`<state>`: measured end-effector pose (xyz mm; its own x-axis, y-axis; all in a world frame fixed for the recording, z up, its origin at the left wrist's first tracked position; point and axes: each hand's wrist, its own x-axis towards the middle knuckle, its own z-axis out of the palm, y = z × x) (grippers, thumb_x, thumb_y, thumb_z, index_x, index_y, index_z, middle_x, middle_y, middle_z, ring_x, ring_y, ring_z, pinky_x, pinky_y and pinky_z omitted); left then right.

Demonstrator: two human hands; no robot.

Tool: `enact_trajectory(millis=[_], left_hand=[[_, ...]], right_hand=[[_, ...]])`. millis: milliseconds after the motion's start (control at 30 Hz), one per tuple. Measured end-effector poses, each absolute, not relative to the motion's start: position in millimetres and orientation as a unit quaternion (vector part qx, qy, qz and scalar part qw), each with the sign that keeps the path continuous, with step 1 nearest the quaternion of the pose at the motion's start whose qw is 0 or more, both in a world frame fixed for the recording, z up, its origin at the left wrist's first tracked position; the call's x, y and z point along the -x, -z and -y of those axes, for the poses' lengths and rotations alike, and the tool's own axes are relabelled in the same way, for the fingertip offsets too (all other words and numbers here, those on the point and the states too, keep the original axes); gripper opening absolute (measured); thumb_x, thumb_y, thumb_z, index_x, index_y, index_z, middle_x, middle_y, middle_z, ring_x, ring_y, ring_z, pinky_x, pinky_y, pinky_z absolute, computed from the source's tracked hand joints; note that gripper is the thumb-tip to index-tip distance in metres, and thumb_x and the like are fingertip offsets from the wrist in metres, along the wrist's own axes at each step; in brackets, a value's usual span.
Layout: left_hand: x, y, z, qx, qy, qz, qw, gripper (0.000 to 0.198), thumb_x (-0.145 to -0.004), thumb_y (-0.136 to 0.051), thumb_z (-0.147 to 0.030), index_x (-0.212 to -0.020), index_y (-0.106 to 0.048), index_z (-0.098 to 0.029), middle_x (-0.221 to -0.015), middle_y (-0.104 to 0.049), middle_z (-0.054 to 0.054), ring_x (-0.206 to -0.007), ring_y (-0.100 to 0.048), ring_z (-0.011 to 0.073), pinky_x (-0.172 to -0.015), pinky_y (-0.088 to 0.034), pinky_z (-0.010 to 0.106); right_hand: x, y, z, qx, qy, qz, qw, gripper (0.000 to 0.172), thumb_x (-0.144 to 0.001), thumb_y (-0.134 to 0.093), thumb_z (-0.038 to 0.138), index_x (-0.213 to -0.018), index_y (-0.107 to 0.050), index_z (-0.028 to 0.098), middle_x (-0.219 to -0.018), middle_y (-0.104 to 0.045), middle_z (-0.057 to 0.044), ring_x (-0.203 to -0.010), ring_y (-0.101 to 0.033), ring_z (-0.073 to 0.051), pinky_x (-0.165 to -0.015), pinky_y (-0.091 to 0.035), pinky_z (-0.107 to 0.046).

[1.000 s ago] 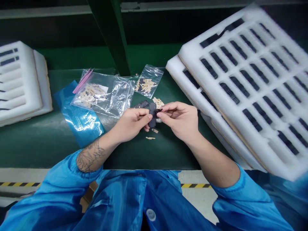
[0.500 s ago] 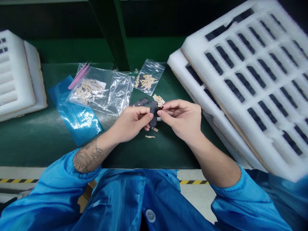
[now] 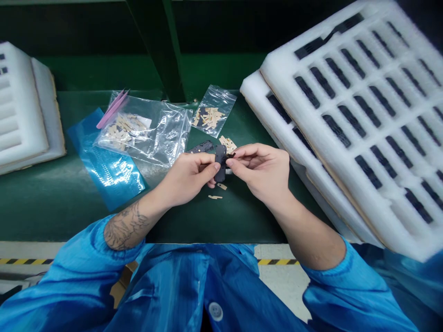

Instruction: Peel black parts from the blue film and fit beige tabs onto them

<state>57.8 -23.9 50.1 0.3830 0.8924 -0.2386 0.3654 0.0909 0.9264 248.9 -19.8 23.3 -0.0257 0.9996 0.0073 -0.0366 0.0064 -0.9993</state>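
My left hand grips a narrow dark grey plastic part upright between thumb and fingers. My right hand pinches a small black piece against that part's right side. Just beyond my left fingers, a flat dark component lies on the bench. Loose tan strips sit beyond the held part, and two more lie below my hands.
White foam trays with rows of dark slots lean in from the right, and another foam stack sits at left. Clear bags of tan strips, pink tweezers and a blue bag lie on the green bench.
The whole view has drifted slightly, with the trays and bags sitting higher and further left. My hands keep nearly the same grip on the dark part.
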Motion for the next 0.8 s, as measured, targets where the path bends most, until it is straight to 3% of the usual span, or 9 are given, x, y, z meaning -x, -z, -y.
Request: enact_trajectory(millis=[300,467,667,800], left_hand=[[-59.2,-49.1,24.1,-0.633,-0.254,-0.498,0.535,0.028,-0.097,-0.054,-0.028,-0.075,-0.067,-0.017,-0.065,-0.066,-0.001,-0.062,-0.066,0.0108,-0.062,-0.052,0.021],[-59.3,-47.2,24.0,-0.62,-0.255,-0.509,0.54,0.029,-0.097,-0.055,-0.027,-0.073,-0.066,-0.016,-0.065,-0.067,-0.001,-0.061,-0.066,0.0104,-0.062,-0.053,0.021],[-58.6,-48.1,23.2,-0.594,-0.255,-0.501,0.575,0.029,-0.098,-0.056,-0.028,-0.073,-0.067,-0.016,-0.063,-0.067,-0.001,-0.06,-0.066,0.0104,-0.062,-0.054,0.021],[-59.1,-46.5,23.3,-0.581,-0.257,-0.491,0.595,0.029,-0.098,-0.056,-0.029,-0.074,-0.066,-0.016,-0.064,-0.067,-0.001,-0.06,-0.066,0.0103,-0.062,-0.054,0.02]], right_hand=[[-248.6,-25.5,18.6,0.481,-0.536,0.482,0.499,0.025,-0.061,-0.095,0.025,-0.075,-0.074,0.02,-0.074,-0.075,0.0,-0.062,-0.072,-0.014,-0.061,-0.065,-0.026],[-251.7,-28.0,16.3,0.473,-0.502,0.487,0.535,0.019,-0.067,-0.09,0.022,-0.074,-0.072,0.022,-0.077,-0.073,0.0,-0.066,-0.071,-0.013,-0.062,-0.063,-0.024],[-252.7,-29.1,13.3,0.475,-0.565,0.45,0.503,0.034,-0.059,-0.096,0.035,-0.073,-0.068,0.021,-0.072,-0.071,0.001,-0.06,-0.069,-0.014,-0.059,-0.063,-0.028],[-250.9,-29.0,15.2,0.476,-0.572,0.449,0.494,0.034,-0.057,-0.097,0.033,-0.074,-0.07,0.02,-0.07,-0.072,0.0,-0.061,-0.071,-0.014,-0.059,-0.063,-0.025]])
